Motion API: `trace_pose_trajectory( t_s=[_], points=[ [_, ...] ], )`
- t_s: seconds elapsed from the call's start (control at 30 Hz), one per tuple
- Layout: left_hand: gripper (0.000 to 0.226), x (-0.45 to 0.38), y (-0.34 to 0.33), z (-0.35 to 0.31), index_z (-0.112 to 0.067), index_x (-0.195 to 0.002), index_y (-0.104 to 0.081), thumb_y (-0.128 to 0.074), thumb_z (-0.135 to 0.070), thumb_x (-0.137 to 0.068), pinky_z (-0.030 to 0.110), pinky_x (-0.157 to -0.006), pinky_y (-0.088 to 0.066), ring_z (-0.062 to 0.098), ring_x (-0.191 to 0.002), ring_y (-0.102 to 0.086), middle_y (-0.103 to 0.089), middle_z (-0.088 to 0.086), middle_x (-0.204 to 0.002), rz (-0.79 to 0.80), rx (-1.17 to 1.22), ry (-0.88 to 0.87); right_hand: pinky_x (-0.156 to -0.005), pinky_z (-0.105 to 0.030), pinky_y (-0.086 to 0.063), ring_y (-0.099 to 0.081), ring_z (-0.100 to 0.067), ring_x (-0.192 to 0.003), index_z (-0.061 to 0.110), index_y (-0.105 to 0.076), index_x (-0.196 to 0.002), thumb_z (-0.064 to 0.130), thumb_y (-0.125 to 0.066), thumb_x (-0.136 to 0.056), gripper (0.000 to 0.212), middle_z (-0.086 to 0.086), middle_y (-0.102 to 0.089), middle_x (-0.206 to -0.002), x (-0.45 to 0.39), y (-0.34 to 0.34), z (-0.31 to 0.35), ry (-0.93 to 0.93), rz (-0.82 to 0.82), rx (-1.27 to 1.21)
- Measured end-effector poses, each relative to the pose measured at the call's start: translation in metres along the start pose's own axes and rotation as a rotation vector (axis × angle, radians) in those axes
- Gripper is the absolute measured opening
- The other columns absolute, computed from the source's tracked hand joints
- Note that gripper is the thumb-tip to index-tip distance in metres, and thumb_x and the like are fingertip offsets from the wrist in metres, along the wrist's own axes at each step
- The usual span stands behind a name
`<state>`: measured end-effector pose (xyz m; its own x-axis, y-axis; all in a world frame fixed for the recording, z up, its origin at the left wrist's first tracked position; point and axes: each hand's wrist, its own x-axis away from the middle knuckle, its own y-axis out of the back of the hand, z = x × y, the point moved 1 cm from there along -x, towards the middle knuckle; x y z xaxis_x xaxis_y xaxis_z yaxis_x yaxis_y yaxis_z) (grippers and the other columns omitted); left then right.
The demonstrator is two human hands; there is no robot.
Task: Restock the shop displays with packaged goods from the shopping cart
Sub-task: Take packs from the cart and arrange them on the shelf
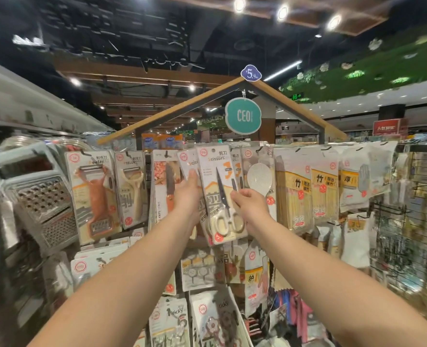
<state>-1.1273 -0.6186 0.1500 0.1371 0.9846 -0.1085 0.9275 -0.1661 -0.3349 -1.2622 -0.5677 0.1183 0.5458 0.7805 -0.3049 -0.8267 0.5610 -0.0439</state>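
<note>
Both hands lift a carded pack of scissors to a crowded hanging display.

The right hand (pixel 251 205) pinches the right edge of the scissors pack (pixel 220 196); the left hand (pixel 188 194) lies behind its left edge with fingers fairly straight, touching the cards behind. The glossy card tilts, overlapping further scissors cards (pixel 188 161) and crowding the rice scoop pack (pixel 260 176). Peeler packs (pixel 92 196) and a metal grater (pixel 42 199) hang left, bamboo chopsticks (pixel 293 196) right. Above sits a teal CEO sign (pixel 243 115) beneath a wooden gable.

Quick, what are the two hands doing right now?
Left hand: fingers straight, touching the scissors packs behind the front one.
Right hand: pinching the front scissors pack at its right edge.
</note>
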Motion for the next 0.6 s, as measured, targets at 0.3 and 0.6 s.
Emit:
trace_pose_trajectory(
  t_s=[0.3,0.6],
  points=[
    [0.055,-0.017,0.031,-0.007,-0.02,-0.129,-0.059,-0.049,-0.06,-0.092,0.055,-0.106,-0.042,0.033,-0.12,-0.058,-0.064,0.005,-0.129,-0.072,-0.046,0.006,-0.095,-0.039,-0.049,-0.058,-0.024,-0.107,0.005,-0.054,-0.13,0.02,-0.058,-0.096,0.037,-0.007,-0.061,-0.123,-0.033,0.027,0.003,-0.079,-0.166,0.04],
    [0.059,-0.019,0.055,-0.011,-0.022,-0.129,-0.06,-0.053,-0.063,-0.088,0.055,-0.103,-0.045,0.032,-0.116,-0.06,-0.066,0.003,-0.126,-0.103,-0.084,0.018,-0.08,-0.04,-0.052,-0.062,-0.026,-0.092,0.007,-0.057,-0.118,0.016,-0.059,-0.095,0.026,-0.012,-0.065,-0.111,-0.052,0.018,0.011,-0.098,-0.167,0.084]
  ],
)
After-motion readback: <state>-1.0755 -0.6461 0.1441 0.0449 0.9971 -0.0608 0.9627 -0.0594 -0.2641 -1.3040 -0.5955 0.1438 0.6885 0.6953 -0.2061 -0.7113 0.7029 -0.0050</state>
